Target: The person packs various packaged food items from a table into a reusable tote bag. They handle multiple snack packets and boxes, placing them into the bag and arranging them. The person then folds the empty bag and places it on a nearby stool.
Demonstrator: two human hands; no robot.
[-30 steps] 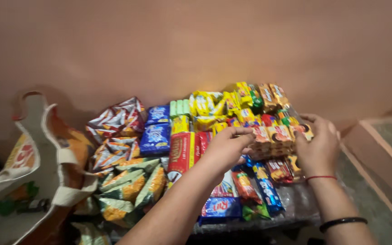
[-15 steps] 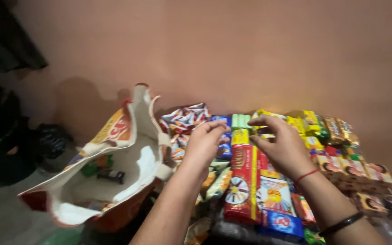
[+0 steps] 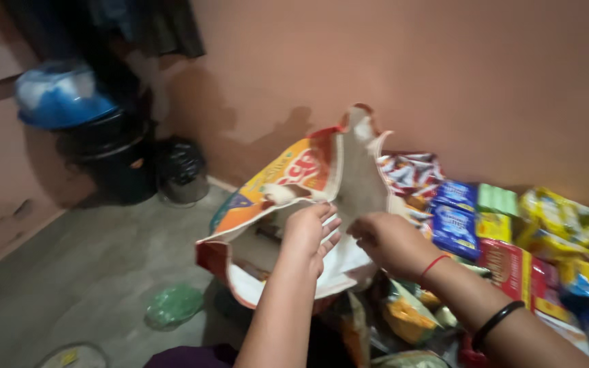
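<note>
Salmon-pink wall (image 3: pixel 410 61) fills the background, and below it a grey concrete floor (image 3: pixel 83 272) runs off to my left. Against the wall in the far corner stands a black bin (image 3: pixel 107 160) with a blue-and-white bundle (image 3: pixel 59 95) on top, and a black plastic bag (image 3: pixel 182 163) sits just beside it. On my right a spread of snack packets (image 3: pixel 540 238) lies along the base of the wall: blue ones, a pale green one, yellow ones and a long red one, packed edge to edge.

Between floor and packets stands the carry bag (image 3: pixel 288 177), orange and yellow outside, white inside, its mouth gaping towards me and its far side propped upright. My left hand (image 3: pixel 308 228) is over the opening, fingers curled down into the bag; whether they pinch the lining or hold something small I cannot tell. My right hand (image 3: pixel 386 242) is at the bag's right edge, fingers bent and closed on the white rim (image 3: pixel 349 262). That wrist wears a red thread (image 3: pixel 434 262), with a black bangle (image 3: pixel 495 324) further up the forearm. A crumpled green bag (image 3: pixel 175 303) lies on the floor, left of my arm.
</note>
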